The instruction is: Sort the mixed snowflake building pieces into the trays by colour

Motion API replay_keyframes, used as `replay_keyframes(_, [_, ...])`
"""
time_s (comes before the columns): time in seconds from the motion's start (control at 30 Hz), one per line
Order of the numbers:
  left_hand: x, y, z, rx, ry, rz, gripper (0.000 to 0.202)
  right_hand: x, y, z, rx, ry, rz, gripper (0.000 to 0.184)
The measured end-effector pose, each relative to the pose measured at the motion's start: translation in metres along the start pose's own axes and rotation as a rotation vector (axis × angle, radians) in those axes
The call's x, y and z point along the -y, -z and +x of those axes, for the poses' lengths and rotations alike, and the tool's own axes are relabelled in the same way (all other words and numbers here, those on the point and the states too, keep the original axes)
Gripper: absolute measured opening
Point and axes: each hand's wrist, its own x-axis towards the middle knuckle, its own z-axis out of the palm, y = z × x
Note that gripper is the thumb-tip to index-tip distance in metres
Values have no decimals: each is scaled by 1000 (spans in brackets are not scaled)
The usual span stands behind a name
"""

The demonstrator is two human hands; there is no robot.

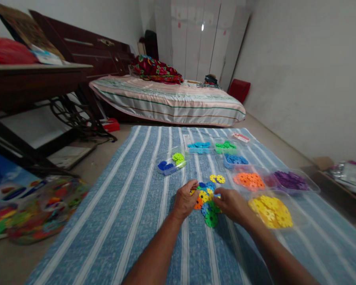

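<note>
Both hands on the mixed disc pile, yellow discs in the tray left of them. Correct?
No: the yellow discs are right of the hands, beside the right hand. Head view shows it. The left hand and right rest on the mixed pile.

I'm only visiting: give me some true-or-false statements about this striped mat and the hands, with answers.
1. The left hand and the right hand both rest on a mixed pile of coloured discs. True.
2. The yellow discs lie to the left of the hands. False: they lie to the right.
3. The mat is plain red. False: it is blue with pale stripes.
4. A bed stands beyond the mat. True.
5. The purple discs lie beside the orange discs. True.
</note>
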Motion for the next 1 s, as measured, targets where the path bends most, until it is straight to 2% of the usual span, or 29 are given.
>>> replay_keyframes(0.07, [-2,1,0,17,-37,42,31,1,-2,-7,39,-4,-32,29])
replay_keyframes(0.23, [-2,0,-2,80,-237,255,44,3,-6,-18,103,2,-105,32])
replay_keyframes(0.3, [0,-1,-2,101,-259,308,43,3,-6,-20,108,20,-121,32])
replay_keyframes(0.57, [6,-2,0,53,-291,224,23,3,-6,-21,167,117,-215,24])
replay_keyframes(0.77, [4,0,3,-10,-180,93,5,0,-19,-21,88,195,-362,27])
replay_keyframes(0.87, [4,0,4,-32,-143,47,7,-4,-25,-22,-9,239,-365,26])
replay_keyframes(1.0, [5,1,5,-53,-136,17,11,-6,-23,-23,-150,253,-248,30])
